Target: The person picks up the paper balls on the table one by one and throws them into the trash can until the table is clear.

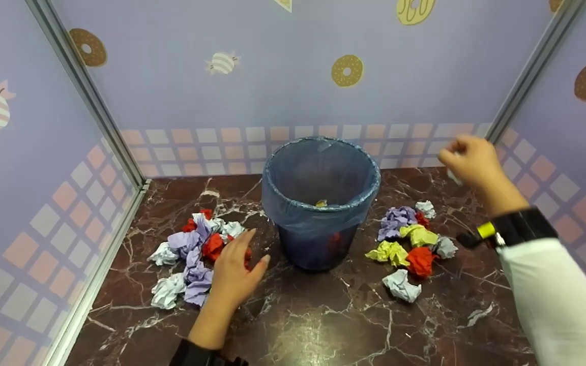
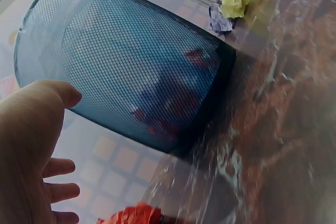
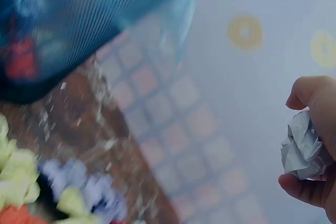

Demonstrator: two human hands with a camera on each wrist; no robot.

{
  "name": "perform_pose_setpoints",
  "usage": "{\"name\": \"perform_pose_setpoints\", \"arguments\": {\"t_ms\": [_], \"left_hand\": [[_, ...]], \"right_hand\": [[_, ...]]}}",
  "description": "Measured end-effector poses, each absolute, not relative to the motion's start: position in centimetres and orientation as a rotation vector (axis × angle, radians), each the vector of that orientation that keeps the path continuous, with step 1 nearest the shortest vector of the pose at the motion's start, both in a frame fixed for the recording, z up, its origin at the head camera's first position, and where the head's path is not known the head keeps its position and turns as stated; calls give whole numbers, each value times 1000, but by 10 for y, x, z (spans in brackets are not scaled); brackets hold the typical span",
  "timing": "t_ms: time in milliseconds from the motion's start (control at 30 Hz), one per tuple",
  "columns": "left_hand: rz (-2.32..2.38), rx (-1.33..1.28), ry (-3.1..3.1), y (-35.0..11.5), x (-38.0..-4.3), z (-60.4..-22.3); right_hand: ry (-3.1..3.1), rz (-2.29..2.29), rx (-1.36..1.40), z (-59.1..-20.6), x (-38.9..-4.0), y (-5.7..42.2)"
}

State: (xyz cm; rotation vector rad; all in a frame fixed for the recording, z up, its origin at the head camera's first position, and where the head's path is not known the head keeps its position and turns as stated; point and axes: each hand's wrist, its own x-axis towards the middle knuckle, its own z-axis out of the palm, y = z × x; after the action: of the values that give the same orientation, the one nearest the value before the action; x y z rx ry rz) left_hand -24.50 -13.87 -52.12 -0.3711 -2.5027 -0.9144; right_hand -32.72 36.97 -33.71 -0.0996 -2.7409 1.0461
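My right hand (image 1: 471, 160) is raised at the right of the bin and grips a whitish crumpled paper ball (image 3: 303, 148) between thumb and fingers. In the head view the hand hides most of that ball. My left hand (image 1: 235, 269) is held over the right side of the left paper pile, fingers spread and relaxed, nothing in them. A mesh wastebasket (image 2: 136, 66) stands upright between the hands, lined with a bluish plastic bag (image 1: 318, 211) folded over its rim. Through the mesh, red and other coloured paper (image 2: 173, 95) shows inside.
Left of the bin lies a pile of purple, white and red paper balls (image 1: 186, 244). Another group, with yellow, red, purple, white and grey balls (image 1: 420, 236), lies to its right. Patterned panels (image 1: 283, 91) enclose the dark marbled tabletop (image 1: 313, 325) at the back and both sides.
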Motion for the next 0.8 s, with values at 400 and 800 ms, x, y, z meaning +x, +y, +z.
{"name": "perform_pose_setpoints", "arguments": {"t_ms": [400,800], "left_hand": [[-967,-267,-2585,-161,-216,-519],[-1094,-198,-2594,-165,-192,-525]], "right_hand": [[-2671,899,291,-270,-367,240],[-2682,756,877,-287,-366,150]]}}
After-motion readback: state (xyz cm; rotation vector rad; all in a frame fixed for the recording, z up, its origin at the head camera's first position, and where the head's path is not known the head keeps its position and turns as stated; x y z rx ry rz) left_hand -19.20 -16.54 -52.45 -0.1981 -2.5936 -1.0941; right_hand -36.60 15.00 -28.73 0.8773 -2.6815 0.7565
